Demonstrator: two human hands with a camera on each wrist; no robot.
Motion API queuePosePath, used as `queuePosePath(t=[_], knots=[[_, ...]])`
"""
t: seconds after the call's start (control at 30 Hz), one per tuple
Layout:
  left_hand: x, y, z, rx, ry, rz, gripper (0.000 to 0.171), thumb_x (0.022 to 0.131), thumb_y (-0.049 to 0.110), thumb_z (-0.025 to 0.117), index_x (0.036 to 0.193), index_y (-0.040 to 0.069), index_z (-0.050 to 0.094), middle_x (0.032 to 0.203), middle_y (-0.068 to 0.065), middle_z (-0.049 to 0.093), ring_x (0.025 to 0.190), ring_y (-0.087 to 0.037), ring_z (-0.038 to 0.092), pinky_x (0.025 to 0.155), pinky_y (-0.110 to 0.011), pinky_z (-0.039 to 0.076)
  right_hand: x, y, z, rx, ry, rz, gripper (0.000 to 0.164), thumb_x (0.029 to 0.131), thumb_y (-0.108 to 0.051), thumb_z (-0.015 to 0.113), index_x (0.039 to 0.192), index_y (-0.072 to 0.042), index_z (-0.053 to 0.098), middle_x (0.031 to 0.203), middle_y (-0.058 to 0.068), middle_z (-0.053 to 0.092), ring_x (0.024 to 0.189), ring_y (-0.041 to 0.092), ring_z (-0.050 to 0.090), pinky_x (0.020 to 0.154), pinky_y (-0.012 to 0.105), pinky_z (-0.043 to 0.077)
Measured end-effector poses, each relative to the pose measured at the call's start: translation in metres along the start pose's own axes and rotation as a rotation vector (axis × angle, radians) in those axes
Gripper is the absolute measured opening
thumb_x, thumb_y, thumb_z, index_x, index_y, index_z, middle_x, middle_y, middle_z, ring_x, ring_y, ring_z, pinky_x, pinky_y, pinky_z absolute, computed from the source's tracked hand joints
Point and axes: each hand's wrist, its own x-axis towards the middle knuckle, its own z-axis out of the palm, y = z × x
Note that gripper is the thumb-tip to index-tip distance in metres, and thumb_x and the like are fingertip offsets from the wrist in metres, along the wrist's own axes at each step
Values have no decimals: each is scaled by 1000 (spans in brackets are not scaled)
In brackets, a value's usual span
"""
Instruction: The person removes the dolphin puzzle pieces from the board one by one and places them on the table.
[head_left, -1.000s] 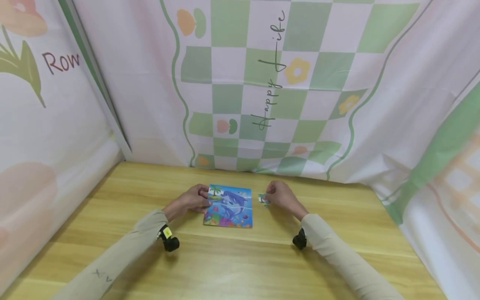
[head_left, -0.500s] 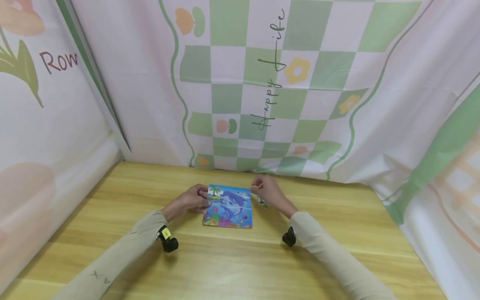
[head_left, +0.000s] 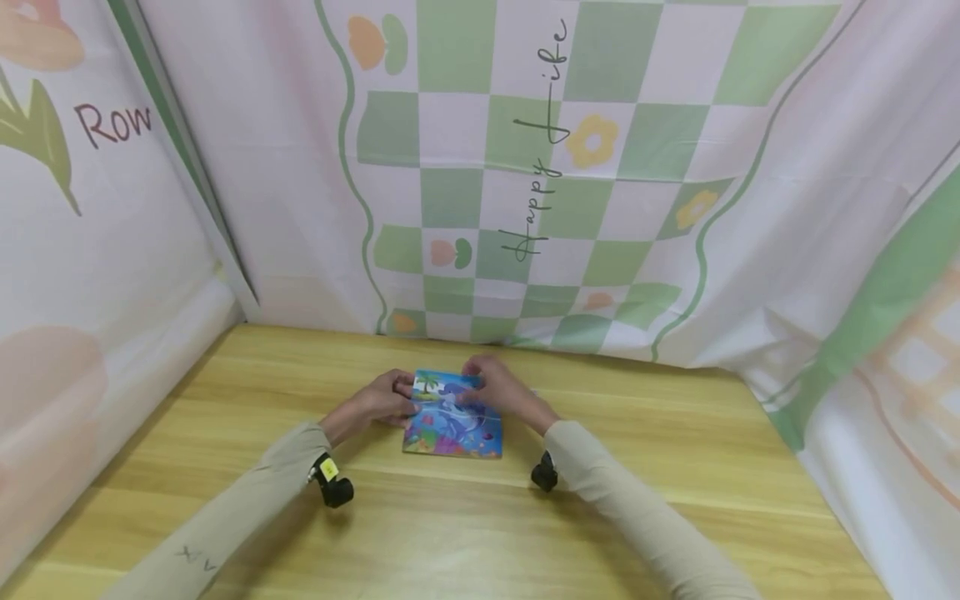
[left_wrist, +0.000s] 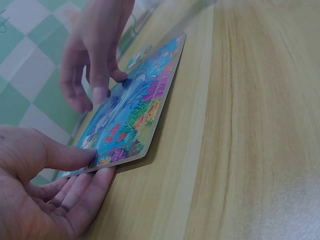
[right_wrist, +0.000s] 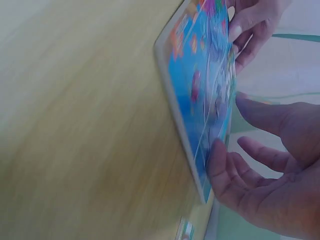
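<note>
With the left hand [head_left: 375,402] I have the dolphin jigsaw puzzle [head_left: 448,435] pinched at its left edge, thumb on top, fingers underneath; I judge a light, steady grip best, so the board doesn't skid. My right hand [head_left: 501,389] is loosely spread over its far right part, thumb well apart from the fingers, nothing visibly held. There I'd press straight down with flat fingertips, since dragging sideways could lift pieces. Just off the board's right side, a small printed piece [right_wrist: 185,229] lies on the tabletop [head_left: 450,533]; I'd keep my wrist clear of it.
</note>
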Motion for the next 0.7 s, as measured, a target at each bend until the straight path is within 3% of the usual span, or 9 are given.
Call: queuePosePath(t=[0.23,0.7], knots=[[3,0,0,-7,12,-12,63,93,-8,67,150,-5,39,113,-11,48,94,-23,63,74,-27,68,3,-16,3,-38,-75,89,47,90,-19,84,127,2,63,125,21,58,114,34,58,104,50,55],[-2,1,1,-2,-6,12,63,94,-7,68,149,-9,37,114,-14,48,91,-22,62,75,-27,68,6,-24,9,-46,-54,155,37,88,-12,85,116,-3,63,117,17,53,105,29,57,98,48,56]])
